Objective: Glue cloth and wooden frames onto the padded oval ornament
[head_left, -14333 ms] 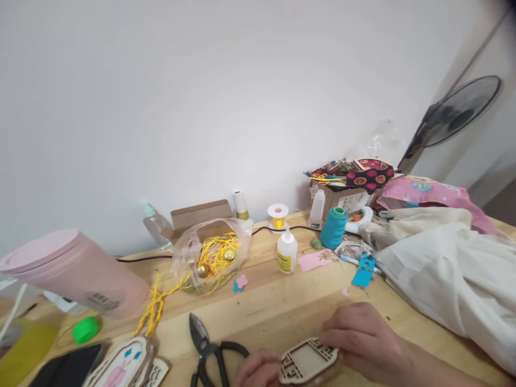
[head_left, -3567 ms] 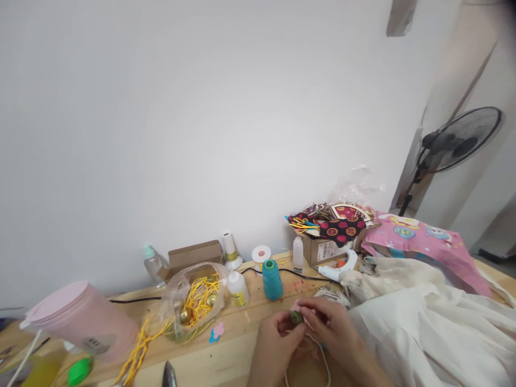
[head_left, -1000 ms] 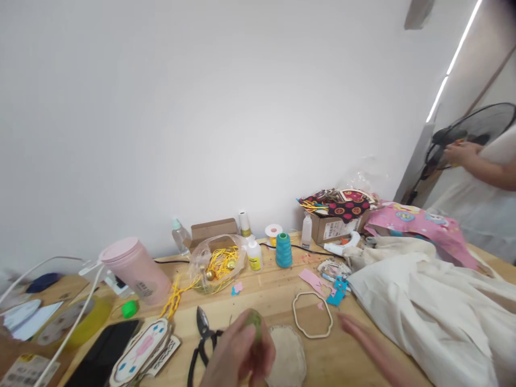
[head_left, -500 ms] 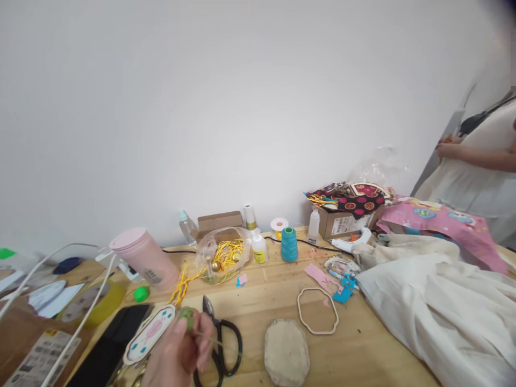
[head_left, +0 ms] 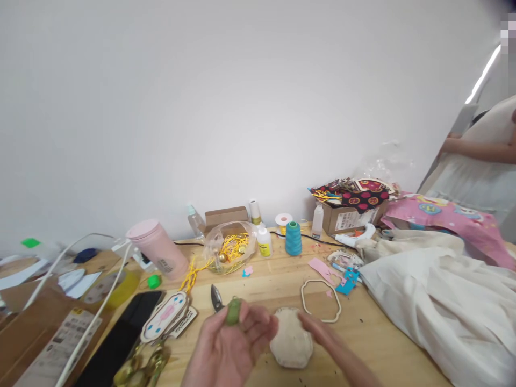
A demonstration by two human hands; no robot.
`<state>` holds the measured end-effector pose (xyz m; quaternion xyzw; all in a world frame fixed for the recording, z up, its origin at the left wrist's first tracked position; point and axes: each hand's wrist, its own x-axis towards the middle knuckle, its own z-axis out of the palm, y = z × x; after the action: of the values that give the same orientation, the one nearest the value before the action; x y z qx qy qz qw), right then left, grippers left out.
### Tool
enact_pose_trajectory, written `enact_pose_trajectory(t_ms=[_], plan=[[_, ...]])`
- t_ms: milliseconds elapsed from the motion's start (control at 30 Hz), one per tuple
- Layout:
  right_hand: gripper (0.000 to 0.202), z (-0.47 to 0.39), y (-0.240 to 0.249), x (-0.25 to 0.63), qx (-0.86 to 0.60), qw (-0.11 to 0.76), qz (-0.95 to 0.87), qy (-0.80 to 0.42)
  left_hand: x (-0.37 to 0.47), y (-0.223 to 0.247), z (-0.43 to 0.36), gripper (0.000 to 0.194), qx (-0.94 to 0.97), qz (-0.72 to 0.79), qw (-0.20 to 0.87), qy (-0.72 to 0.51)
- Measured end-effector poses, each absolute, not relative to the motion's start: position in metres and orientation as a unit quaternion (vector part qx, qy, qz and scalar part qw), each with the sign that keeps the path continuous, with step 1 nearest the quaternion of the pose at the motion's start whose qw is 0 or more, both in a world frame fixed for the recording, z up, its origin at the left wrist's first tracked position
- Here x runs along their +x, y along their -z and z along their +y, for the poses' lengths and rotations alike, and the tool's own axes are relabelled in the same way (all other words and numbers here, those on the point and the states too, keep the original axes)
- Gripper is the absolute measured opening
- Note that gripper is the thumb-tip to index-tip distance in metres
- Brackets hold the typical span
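Note:
My left hand [head_left: 231,349] is turned palm up, its fingers curled. Between thumb and fingers it pinches a small green roundish piece [head_left: 233,312] with a tiny loop on top; its exact kind does not show. My right hand [head_left: 328,338] comes in from the lower right, blurred, over the edge of a cream scalloped plaque [head_left: 292,346]. Its fingers are smeared and partly hidden, so I cannot see whether they hold anything. Scissors [head_left: 216,297] lie behind my left hand, only the blade end showing. A scalloped wooden frame ring [head_left: 337,317] is beyond my right hand.
To the left are a black phone [head_left: 116,338], a decorated oval plaque [head_left: 165,317], gold bells [head_left: 139,371] and a pink cup [head_left: 157,250]. Glue [head_left: 264,242], teal thread [head_left: 293,239] and a bag of yellow cords [head_left: 231,250] stand behind. White cloth [head_left: 435,295] covers the right; a person [head_left: 484,156] stands beyond.
My left hand has moved right with the green piece and turned palm up, now covering most of the scissors. My right hand has come into view. The view has shifted slightly left.

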<state>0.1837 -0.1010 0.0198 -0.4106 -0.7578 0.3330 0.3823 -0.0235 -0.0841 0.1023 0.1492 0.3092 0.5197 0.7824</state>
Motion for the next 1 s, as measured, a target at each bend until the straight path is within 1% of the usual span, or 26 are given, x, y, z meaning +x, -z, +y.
enact_pose_trajectory(t_ms=[33,67,100,167,200,300,367,433,500,567,667,733,767,833,867,933,1000], plan=[[0.060,-0.095,-0.026,0.165,-0.377,0.387,-0.752,-0.378,-0.019,-0.104,-0.085,0.023,0.154,0.297,0.783,-0.524],[0.060,-0.089,-0.031,0.148,-0.345,0.387,-0.750,-0.411,-0.018,-0.104,-0.085,0.022,0.154,0.290,0.780,-0.532],[0.056,-0.085,-0.034,0.134,-0.317,0.370,-0.753,-0.442,-0.019,-0.103,-0.084,0.021,0.140,0.291,0.771,-0.548],[0.047,-0.080,-0.033,0.116,-0.297,0.305,-0.750,-0.505,-0.028,-0.097,-0.081,0.022,0.086,0.305,0.740,-0.593],[0.048,-0.077,-0.030,0.113,-0.303,0.291,-0.738,-0.528,-0.034,-0.093,-0.078,0.023,0.052,0.309,0.723,-0.616],[0.048,-0.072,-0.016,0.122,-0.377,0.308,-0.680,-0.547,-0.050,-0.079,-0.071,0.025,-0.033,0.286,0.694,-0.660],[0.040,-0.067,-0.011,0.134,-0.407,0.323,-0.688,-0.507,-0.057,-0.073,-0.067,0.023,-0.076,0.236,0.701,-0.669],[0.033,-0.062,-0.013,0.146,-0.385,0.335,-0.732,-0.452,-0.063,-0.069,-0.064,0.019,-0.098,0.195,0.714,-0.665],[0.030,-0.058,-0.017,0.155,-0.386,0.360,-0.748,-0.403,-0.069,-0.066,-0.062,0.012,-0.085,0.209,0.723,-0.653],[0.026,-0.055,-0.021,0.160,-0.404,0.383,-0.749,-0.359,-0.076,-0.062,-0.060,0.005,-0.049,0.267,0.726,-0.632],[0.020,-0.049,-0.028,0.162,-0.411,0.389,-0.773,-0.288,-0.080,-0.053,-0.054,0.017,0.015,0.331,0.747,-0.576],[0.017,-0.043,-0.036,0.158,-0.397,0.361,-0.811,-0.233,-0.075,-0.050,-0.049,0.029,0.101,0.383,0.757,-0.519],[0.015,-0.039,-0.041,0.155,-0.384,0.338,-0.834,-0.205,-0.070,-0.049,-0.046,0.034,0.160,0.418,0.750,-0.488],[0.015,-0.029,-0.051,0.147,-0.358,0.292,-0.873,-0.158,-0.058,-0.050,-0.041,0.034,0.285,0.501,0.709,-0.406],[0.015,-0.023,-0.055,0.143,-0.346,0.272,-0.887,-0.141,-0.052,-0.051,-0.039,0.037,0.339,0.531,0.689,-0.359],[0.017,-0.012,-0.059,0.136,-0.327,0.254,-0.902,-0.120,-0.043,-0.054,-0.035,0.044,0.421,0.551,0.666,-0.275],[0.016,-0.003,-0.058,0.134,-0.316,0.255,-0.905,-0.129,-0.038,-0.055,-0.032,0.046,0.459,0.553,0.653,-0.238]])
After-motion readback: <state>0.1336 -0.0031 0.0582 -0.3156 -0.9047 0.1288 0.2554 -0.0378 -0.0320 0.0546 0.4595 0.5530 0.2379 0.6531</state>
